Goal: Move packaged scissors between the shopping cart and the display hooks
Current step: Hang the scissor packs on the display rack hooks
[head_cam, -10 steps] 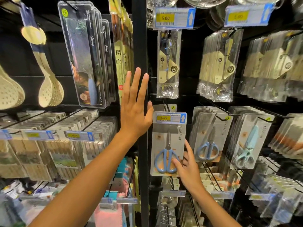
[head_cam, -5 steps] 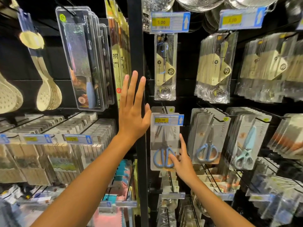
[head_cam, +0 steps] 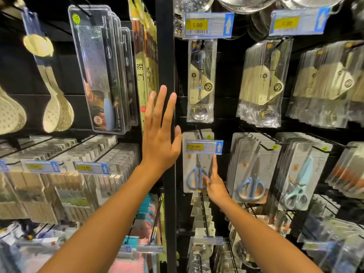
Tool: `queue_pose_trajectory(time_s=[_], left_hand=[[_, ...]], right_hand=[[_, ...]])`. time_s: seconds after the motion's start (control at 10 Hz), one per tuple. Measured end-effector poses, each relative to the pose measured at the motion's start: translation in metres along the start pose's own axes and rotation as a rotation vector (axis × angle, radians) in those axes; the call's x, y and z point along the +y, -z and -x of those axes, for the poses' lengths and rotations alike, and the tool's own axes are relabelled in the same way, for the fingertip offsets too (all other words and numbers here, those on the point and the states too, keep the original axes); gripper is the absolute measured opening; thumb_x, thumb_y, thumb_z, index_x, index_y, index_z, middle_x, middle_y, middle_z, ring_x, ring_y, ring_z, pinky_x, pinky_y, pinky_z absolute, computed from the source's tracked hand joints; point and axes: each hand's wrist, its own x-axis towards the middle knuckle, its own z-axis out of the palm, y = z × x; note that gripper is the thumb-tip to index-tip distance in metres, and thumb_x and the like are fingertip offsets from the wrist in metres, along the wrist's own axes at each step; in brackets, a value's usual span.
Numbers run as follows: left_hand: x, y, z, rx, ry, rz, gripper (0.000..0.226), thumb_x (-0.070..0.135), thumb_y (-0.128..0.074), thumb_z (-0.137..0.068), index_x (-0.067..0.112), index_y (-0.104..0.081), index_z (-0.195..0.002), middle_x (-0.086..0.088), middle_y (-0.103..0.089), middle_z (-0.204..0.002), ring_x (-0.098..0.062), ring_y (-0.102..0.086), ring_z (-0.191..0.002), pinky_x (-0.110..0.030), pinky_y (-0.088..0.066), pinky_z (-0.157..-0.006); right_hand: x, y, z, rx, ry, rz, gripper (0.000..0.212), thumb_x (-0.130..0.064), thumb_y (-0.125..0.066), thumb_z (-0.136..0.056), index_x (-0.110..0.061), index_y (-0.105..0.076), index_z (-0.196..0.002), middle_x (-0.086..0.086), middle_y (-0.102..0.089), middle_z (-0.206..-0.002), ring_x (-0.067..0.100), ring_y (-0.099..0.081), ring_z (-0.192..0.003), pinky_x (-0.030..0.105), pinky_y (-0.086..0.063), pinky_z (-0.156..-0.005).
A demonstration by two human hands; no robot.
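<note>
A pack of blue-handled scissors (head_cam: 194, 166) hangs on a display hook (head_cam: 200, 133) just right of the black upright post (head_cam: 166, 46), partly behind a yellow 5.00 price tag (head_cam: 204, 147). My right hand (head_cam: 215, 186) holds the pack's lower right edge, with the thumb over the handles and the index finger pointing up along the side. My left hand (head_cam: 159, 138) is flat and open against the post, holding nothing. No shopping cart is in view.
More blue scissors packs (head_cam: 252, 174) and mint-handled scissors packs (head_cam: 299, 180) hang on hooks to the right. Bagged ladles (head_cam: 201, 81) hang above. Boxed knives (head_cam: 102, 71) and slotted spoons (head_cam: 57, 113) hang on the left. Hooks with small packs stick out below.
The scissors pack has slid back along the hook towards the display, and its top now sits behind the price tag. My right hand followed it forward. My left hand stayed on the post.
</note>
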Motion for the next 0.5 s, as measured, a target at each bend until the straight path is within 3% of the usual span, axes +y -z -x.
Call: queue_pose_trajectory(time_s=[0.1, 0.2, 0.3, 0.4, 0.5], left_hand=[[0.0, 0.0, -0.001, -0.007, 0.006, -0.014, 0.078, 0.001, -0.064, -0.086, -0.001, -0.029, -0.156, -0.023, -0.018, -0.166, -0.04, -0.01, -0.156, -0.062, -0.018, -0.122], [0.001, 0.001, -0.001, -0.004, 0.009, -0.011, 0.078, 0.0, -0.065, -0.086, -0.001, -0.029, -0.155, -0.023, -0.018, -0.166, -0.04, -0.01, -0.156, -0.062, -0.017, -0.122], [0.001, 0.0, -0.001, -0.005, 0.008, -0.015, 0.079, -0.002, -0.066, -0.086, -0.002, -0.028, -0.155, -0.023, -0.017, -0.165, -0.04, -0.01, -0.156, -0.061, -0.016, -0.123], [0.001, -0.001, 0.001, -0.01, 0.011, -0.006, 0.078, -0.002, -0.065, -0.086, -0.002, -0.028, -0.155, -0.024, -0.017, -0.165, -0.041, -0.01, -0.156, -0.061, -0.015, -0.124], [0.001, 0.001, -0.001, -0.002, -0.005, -0.029, 0.078, -0.001, -0.064, -0.086, -0.002, -0.027, -0.156, -0.023, -0.016, -0.166, -0.042, -0.009, -0.156, -0.063, -0.016, -0.122]], right_hand=[[0.004, -0.004, -0.004, 0.01, -0.032, -0.043, 0.099, -0.009, -0.047, -0.104, -0.083, 0.014, -0.127, 0.005, -0.043, -0.152, 0.011, -0.054, -0.11, 0.042, -0.049, -0.096], [0.001, -0.004, -0.002, 0.009, -0.036, -0.015, 0.099, -0.01, -0.048, -0.104, -0.079, 0.017, -0.131, 0.005, -0.042, -0.153, 0.013, -0.055, -0.114, 0.04, -0.05, -0.095], [-0.009, -0.001, 0.012, 0.003, -0.122, 0.1, 0.096, -0.025, -0.058, -0.101, -0.049, 0.021, -0.151, 0.013, -0.029, -0.158, 0.033, -0.041, -0.14, 0.048, -0.039, -0.109], [0.004, 0.001, 0.024, -0.065, -0.132, 0.169, 0.1, -0.027, -0.063, -0.098, -0.037, 0.018, -0.155, 0.01, -0.016, -0.165, 0.031, -0.022, -0.151, 0.048, -0.024, -0.119], [0.008, 0.0, 0.034, -0.128, -0.138, 0.213, 0.096, -0.031, -0.063, -0.097, -0.031, 0.011, -0.158, 0.008, -0.019, -0.165, 0.027, -0.024, -0.151, 0.042, -0.026, -0.119]])
